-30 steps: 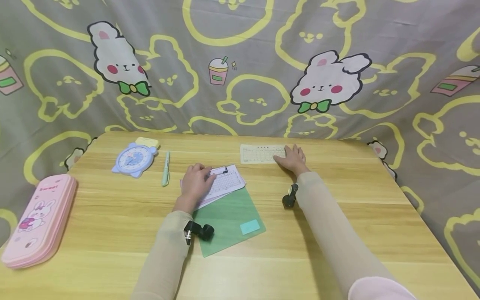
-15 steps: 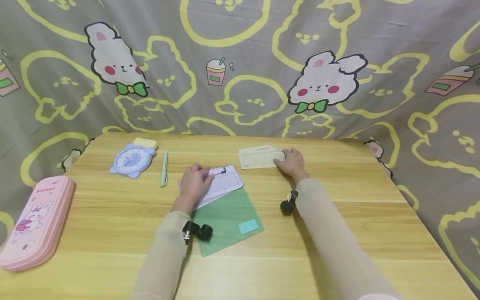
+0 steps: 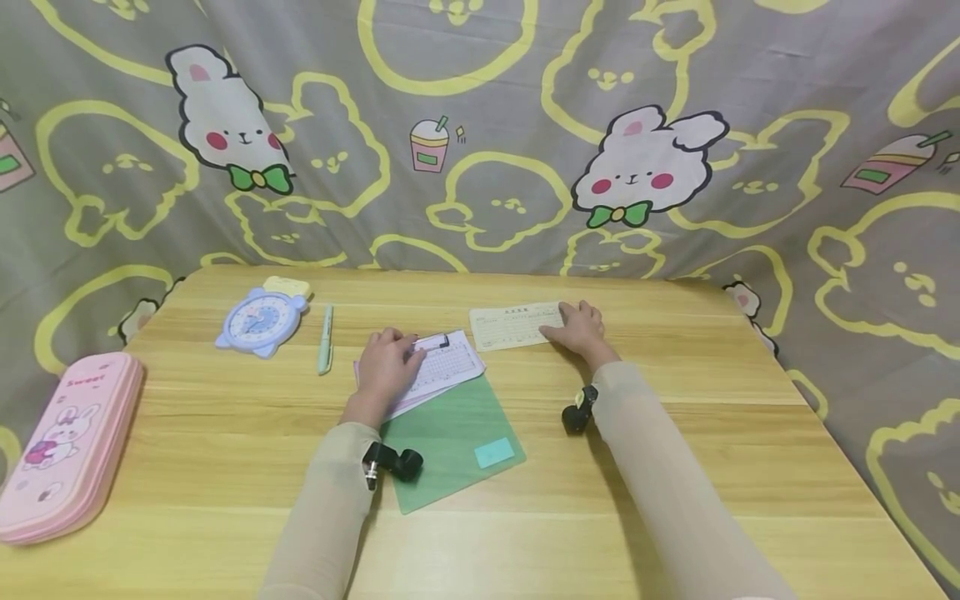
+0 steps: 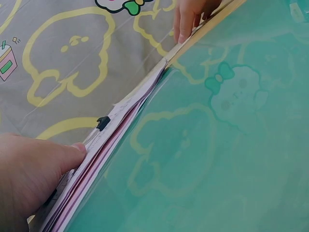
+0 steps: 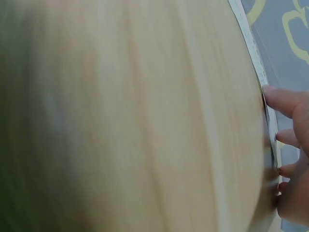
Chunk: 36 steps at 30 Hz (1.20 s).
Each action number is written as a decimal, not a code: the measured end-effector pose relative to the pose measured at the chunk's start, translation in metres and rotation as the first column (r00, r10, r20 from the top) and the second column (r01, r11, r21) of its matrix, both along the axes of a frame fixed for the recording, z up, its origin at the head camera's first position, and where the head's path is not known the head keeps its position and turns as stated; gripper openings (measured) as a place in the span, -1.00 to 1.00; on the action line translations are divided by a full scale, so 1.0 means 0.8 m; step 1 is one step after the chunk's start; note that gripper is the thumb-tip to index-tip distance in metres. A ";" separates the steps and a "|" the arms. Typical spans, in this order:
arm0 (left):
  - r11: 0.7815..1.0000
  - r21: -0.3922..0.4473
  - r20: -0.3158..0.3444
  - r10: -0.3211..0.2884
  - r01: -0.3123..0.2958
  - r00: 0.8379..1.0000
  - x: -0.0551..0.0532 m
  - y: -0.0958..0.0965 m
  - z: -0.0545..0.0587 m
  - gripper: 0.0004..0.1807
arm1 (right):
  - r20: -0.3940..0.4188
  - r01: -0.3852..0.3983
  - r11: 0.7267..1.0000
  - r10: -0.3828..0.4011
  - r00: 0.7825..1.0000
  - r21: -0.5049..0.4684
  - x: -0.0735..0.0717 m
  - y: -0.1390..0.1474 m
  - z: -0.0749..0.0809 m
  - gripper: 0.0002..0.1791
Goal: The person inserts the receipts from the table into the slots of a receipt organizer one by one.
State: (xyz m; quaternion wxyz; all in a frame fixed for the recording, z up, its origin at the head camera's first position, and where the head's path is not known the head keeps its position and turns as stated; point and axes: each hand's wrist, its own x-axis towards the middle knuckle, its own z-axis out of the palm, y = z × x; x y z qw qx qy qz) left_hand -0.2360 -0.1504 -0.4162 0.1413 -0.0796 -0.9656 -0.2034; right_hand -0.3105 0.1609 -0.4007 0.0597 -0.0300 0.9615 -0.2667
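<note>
My left hand (image 3: 388, 367) rests on the left end of a stack of printed sheets (image 3: 450, 367), thumb on top beside a black-ended clip (image 3: 446, 340). The stack's layered edges show white and purple in the left wrist view. Beneath it lies a green translucent folder (image 3: 457, 442) with a small turquoise label (image 3: 495, 453). Farther right, my right hand (image 3: 579, 330) pinches the right end of a pale printed sheet (image 3: 510, 325) between thumb and fingers. In the right wrist view, the sheet (image 5: 253, 48) appears nearly edge-on beside the thumb.
A light green pen (image 3: 326, 340), a blue clock-like dial (image 3: 261, 323) and a pale yellow block (image 3: 287, 287) lie to the left. A pink pencil case (image 3: 71, 446) sits at the table's left side. A patterned curtain (image 3: 480, 108) hangs behind the wooden table (image 3: 225, 483).
The pale sheet has come nearer and slightly left with my right hand, tilting a little, after bending midway. My left hand has stayed on the stack.
</note>
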 end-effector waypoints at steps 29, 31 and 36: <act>1.000 0.011 0.040 0.003 -0.003 0.999 0.003 0.001 0.004 -0.55 | -0.123 0.046 0.998 -0.042 0.992 0.031 0.013 -0.005 -0.005 -0.39; 1.000 0.011 0.042 0.005 -0.005 0.999 0.003 0.001 0.004 -0.55 | -0.136 0.056 0.998 -0.050 0.989 0.041 0.014 -0.006 -0.004 -0.40; 1.000 0.010 0.049 0.007 -0.007 0.999 0.002 0.001 0.004 -0.55 | -0.136 0.052 0.998 -0.055 0.989 -0.019 0.017 -0.009 -0.002 -0.43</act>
